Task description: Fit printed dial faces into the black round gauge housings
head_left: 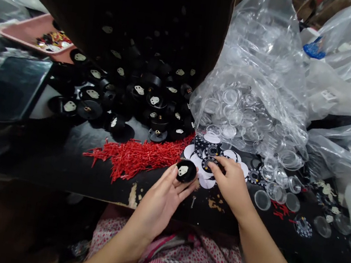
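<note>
Nearest, short of the red pile [148, 156], a pink patterned cloth [181, 261] covers the lap below the table [66, 167]. The table's black surface is worn through in patches in front of the red pile; a small metal piece [193, 202] lies to its right on the near side.

The left hand [163, 198], just right of the red pile's near edge, is closed around a black case [185, 171] by thumb and fingers — a pale plate [183, 171] faces up inside it. The right hand [233, 183], further right of the pile, is narrowed, thumb and forefinger at a printed disc [209, 164]; whether the disc is gripped or only touched cannot be told. This disc is on the disc heap [206, 183], just beside the red pile's right end, with white and black faces mixed.

Well right of the red pile, loose clear lids [262, 200] lie near a few red slivers [283, 209]. Behind and right of the pile, a clear bag [260, 56] spills more lids. Directly behind the pile is a crowd of black cases [153, 100], some plates showing — beneath a large dark box [142, 6]. Beyond, left of the pile, a pink tray [24, 32] holds small mixed parts [55, 40].
</note>
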A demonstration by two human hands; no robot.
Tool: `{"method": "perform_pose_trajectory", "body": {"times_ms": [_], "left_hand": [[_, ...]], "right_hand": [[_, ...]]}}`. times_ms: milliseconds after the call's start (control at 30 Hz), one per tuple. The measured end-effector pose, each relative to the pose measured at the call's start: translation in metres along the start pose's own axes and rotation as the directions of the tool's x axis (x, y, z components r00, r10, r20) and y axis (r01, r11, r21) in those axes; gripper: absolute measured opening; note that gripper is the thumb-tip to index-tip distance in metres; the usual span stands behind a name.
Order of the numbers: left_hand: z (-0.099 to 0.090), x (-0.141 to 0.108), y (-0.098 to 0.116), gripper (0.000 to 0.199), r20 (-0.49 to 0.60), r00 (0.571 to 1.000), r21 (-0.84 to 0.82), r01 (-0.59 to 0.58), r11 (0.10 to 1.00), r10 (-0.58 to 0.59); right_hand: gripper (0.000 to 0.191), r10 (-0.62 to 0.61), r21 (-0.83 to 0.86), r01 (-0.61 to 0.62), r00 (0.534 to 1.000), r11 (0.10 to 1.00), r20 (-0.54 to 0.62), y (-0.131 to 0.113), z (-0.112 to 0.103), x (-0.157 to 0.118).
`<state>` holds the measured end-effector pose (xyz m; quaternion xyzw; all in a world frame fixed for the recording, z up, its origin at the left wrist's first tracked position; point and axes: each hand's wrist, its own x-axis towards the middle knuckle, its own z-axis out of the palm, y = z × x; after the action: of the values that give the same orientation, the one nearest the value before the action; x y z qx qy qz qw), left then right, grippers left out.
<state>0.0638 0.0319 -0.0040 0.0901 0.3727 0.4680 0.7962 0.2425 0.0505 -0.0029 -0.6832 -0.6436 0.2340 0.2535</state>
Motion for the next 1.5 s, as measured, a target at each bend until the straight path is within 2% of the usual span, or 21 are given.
{"method": "perform_pose_trajectory", "body": {"times_ms": [100,267,333,400,500,600,700,800,933,1167,1333,1500], "left_hand": [[-0.005,-0.003,0.003,0.031,-0.006,1.000,-0.015,0.005,1.000,-0.005],[-0.013,-0.020,0.007,0.035,-0.017,1.000,-0.042,0.005,0.999,-0.006],[-0.011,-0.023,0.009,0.036,0.008,1.000,-0.053,0.014,0.998,-0.014],[-0.009,-0.022,0.011,0.036,0.019,1.000,-0.066,0.023,0.998,-0.022],[-0.010,-0.019,0.016,0.036,-0.053,0.997,-0.055,-0.054,0.997,0.051],[-0.015,-0.019,0.019,0.035,-0.118,0.981,0.014,-0.153,0.988,0.154],[-0.018,-0.022,0.018,0.030,-0.087,0.983,0.080,-0.152,0.985,0.159],[-0.018,-0.026,0.014,0.028,-0.052,0.992,0.126,-0.107,0.986,0.114],[-0.019,-0.026,0.007,0.035,-0.051,0.991,0.185,-0.116,0.976,0.127],[-0.024,-0.026,0.006,0.034,-0.032,0.990,0.230,-0.126,0.965,0.137],[-0.030,-0.026,0.005,0.035,0.008,0.991,0.295,-0.130,0.947,0.134],[-0.034,-0.030,0.004,0.029,-0.008,0.991,0.411,-0.122,0.904,0.137]], "right_hand": [[0.026,-0.050,0.160,0.055,0.998,0.986,-0.031,-0.003,-0.005,0.004],[0.023,-0.009,0.349,0.090,0.973,0.933,-0.229,-0.016,-0.005,-0.005],[0.021,0.037,0.448,0.047,0.984,0.893,-0.176,-0.024,-0.002,-0.008],[0.019,0.075,0.574,-0.042,0.997,0.818,-0.035,-0.032,0.003,-0.010],[0.032,0.087,0.662,-0.155,0.987,0.733,0.135,-0.040,0.008,-0.010],[0.031,0.051,0.555,-0.134,0.985,0.821,0.163,-0.046,0.007,-0.010],[0.017,0.018,0.411,-0.053,0.996,0.910,0.089,-0.054,0.004,-0.012],[0.011,-0.020,0.410,-0.012,0.997,0.912,0.073,-0.066,0.007,-0.015],[0.008,-0.044,0.378,0.014,0.996,0.926,0.072,-0.073,0.016,-0.017],[0.012,0.014,0.366,-0.102,0.972,0.925,0.236,-0.063,0.018,-0.012],[0.014,0.009,0.300,-0.092,0.963,0.950,0.268,-0.062,0.015,-0.011],[0.009,-0.022,0.333,-0.108,0.931,0.937,0.364,-0.062,0.012,-0.024]]}}
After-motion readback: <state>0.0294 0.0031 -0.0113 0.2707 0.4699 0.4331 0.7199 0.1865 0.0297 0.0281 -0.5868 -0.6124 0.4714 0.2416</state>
